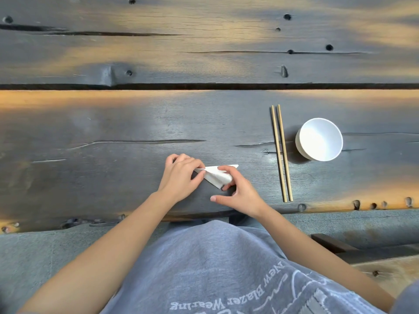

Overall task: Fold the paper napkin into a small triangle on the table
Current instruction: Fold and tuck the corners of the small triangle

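Observation:
A white paper napkin, folded into a triangle shape, lies on the dark wooden table near its front edge. My left hand pinches the napkin's left corner between thumb and fingers. Over the napkin's right part, my right hand curls, with fingers gripping its lower edge and the thumb stretched out on the table. One point of the napkin sticks out to the right past my fingers. The hands hide part of the napkin.
Two wooden chopsticks lie side by side to the right of the napkin. A white bowl stands just beyond them. A gap between planks runs across the table farther back. The table's front edge is close to my body.

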